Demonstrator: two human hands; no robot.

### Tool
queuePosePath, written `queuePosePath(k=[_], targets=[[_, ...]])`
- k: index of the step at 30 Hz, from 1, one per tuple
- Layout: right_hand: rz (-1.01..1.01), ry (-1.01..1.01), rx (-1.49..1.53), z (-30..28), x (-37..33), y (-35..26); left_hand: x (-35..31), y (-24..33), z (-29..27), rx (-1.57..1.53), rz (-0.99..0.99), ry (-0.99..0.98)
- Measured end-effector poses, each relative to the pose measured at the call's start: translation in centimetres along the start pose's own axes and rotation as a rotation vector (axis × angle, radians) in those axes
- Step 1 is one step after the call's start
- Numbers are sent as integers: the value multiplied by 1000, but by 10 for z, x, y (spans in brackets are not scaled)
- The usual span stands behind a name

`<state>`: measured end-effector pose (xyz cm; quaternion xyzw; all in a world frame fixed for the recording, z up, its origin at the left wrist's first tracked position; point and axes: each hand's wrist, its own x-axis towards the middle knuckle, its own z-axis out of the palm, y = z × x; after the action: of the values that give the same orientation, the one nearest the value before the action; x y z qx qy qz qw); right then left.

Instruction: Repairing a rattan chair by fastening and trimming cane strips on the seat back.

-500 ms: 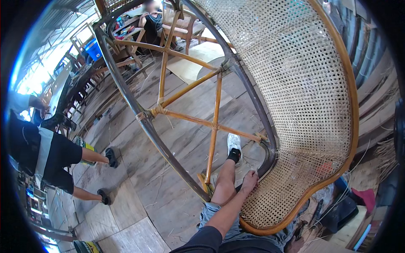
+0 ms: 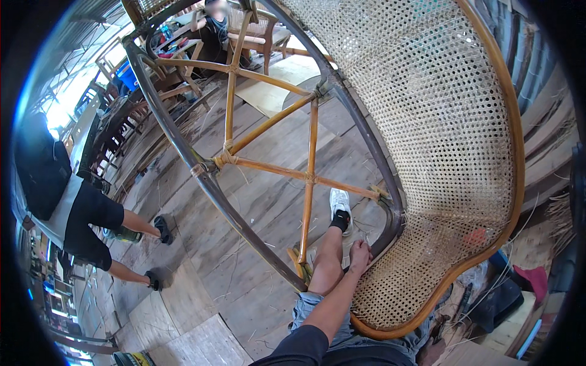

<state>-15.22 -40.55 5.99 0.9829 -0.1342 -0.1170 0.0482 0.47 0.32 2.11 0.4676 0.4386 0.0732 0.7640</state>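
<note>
A large curved chair frame of dark poles (image 2: 235, 222) tilts across the middle, braced by crossing orange-brown rattan poles (image 2: 268, 128). Joined along its right side is a woven cane panel (image 2: 427, 122) with an open-hole pattern, edged by a golden-brown rattan rim (image 2: 516, 152). My left hand (image 2: 361, 256) is closed, fingers pinched, by the inner edge of the panel where the dark pole curves at the bottom. What its fingers hold, if anything, is too small to make out. The panel's lower end lies over my lap. My right hand is not visible.
Wooden boards (image 2: 183, 226) make up the floor, with thin loose strands on them. A co-worker (image 2: 79, 201) in dark clothing stands at left; another person (image 2: 215, 27) sits far back near a cane chair (image 2: 256, 36). A red cloth (image 2: 530, 282) and long slats (image 2: 546, 146) lie at right.
My left hand has lifted slightly off the panel's edge and turned, fingers still closed. The co-worker at left has straightened and turned. The view has shifted slightly.
</note>
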Motion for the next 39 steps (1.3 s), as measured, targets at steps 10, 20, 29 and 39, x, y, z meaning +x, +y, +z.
queuePosePath(k=[10, 20, 29, 39], targets=[[14, -92, 139, -55, -4, -26, 2, -1, -1, -41, -42, 1], [114, -99, 269, -34, 3, -15, 8, -13, -1, 18, -40, 0], [126, -61, 235, -23, 11, -9, 6, -9, 2, 52, -26, 45], [-240, -148, 442, 16, 67, -68, 31, -43, 5, 271, 141, 145]])
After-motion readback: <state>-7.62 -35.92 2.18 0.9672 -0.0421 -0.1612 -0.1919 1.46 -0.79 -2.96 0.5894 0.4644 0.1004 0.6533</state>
